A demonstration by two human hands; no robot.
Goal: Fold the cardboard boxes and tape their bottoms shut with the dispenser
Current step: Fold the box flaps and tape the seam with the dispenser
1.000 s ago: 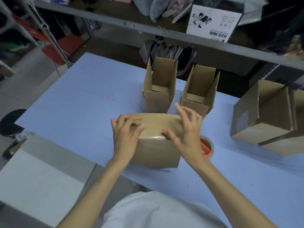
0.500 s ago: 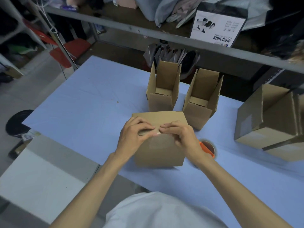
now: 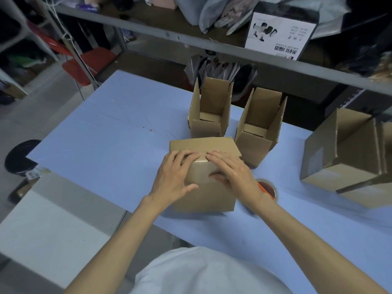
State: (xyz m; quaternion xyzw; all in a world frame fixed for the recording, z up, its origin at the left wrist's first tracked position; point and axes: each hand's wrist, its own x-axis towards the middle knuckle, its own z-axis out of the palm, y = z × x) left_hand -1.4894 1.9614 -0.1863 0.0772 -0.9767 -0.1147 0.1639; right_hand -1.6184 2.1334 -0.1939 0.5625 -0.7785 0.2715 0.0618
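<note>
Left hand [image 3: 174,175], right hand [image 3: 232,171] newly flat atop upright box [image 3: 209,194], closed end up

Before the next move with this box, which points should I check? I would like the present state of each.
1. Flaps of the box lie flat: ok.
2. Left hand and right hand press on its top: ok.
3. Tape covers the whole seam: cannot tell, hands hide it.
4. Dispenser lies beside the right wrist, free: ok.
</note>
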